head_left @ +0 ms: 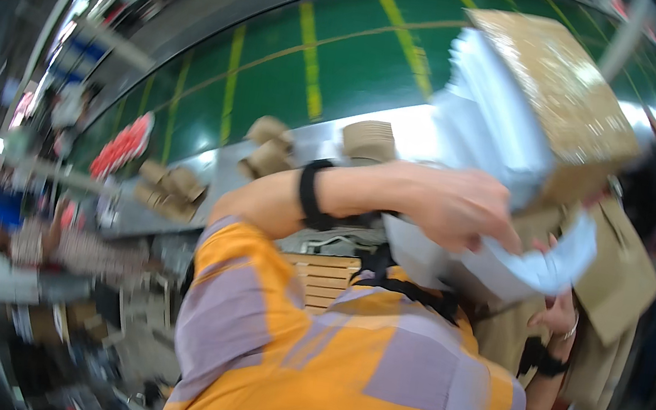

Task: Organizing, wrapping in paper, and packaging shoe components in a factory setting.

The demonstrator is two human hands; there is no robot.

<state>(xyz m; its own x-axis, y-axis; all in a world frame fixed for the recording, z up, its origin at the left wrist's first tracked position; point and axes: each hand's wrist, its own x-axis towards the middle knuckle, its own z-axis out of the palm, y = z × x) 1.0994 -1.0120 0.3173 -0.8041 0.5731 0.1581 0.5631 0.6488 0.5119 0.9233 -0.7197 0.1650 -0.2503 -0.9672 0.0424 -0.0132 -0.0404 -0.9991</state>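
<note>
A thin white sheet (536, 272), soft and perhaps a plastic bag, curves between my two hands. My left hand (461, 211) reaches across from the left, its fingers curled and closed at the sheet's near-left edge; motion blurs the fingertips. On the right, my right hand (554, 314) grips the sheet, with the thumb below it and fingertips showing beyond its far edge. Part of that hand is hidden behind the sheet. Just beyond stands a stack of similar white sheets (487, 114), leaning against a taped brown cardboard box (561, 95).
Brown cardboard pieces (616, 275) hang at the right. Stacked brown moulded cups or trays (369, 139) sit on the metal table (225, 161), with more farther left. A red-and-white bundle (122, 147) lies beyond. Another person (70, 248) is at the left. Green flooring (269, 54) has yellow lines.
</note>
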